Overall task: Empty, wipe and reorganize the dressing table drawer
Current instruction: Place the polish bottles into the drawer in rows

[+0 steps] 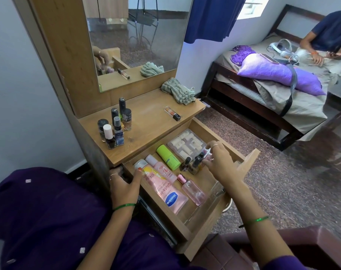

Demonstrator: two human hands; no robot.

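The wooden drawer (247,158) of the dressing table stands pulled out. Inside lie a pink Vaseline lotion tube (165,191), a pink bottle (162,168), a green tube (168,157), a pink perfume bottle (193,190), a clear box of small rolls (186,142) and nail polish bottles (194,163). My left hand (124,185) grips the drawer's left side wall, thumb over the edge. My right hand (217,160) reaches into the drawer and pinches a small pinkish item (207,153) beside the nail polishes. On the tabletop (146,121) stand several nail polish bottles (115,125).
A lip gloss tube (172,113) and a crumpled checked cloth (178,92) lie on the tabletop below the mirror (136,36). A bed (263,94) with a purple pillow is at right, where another person sits. A dark red seat (282,248) is near my right arm.
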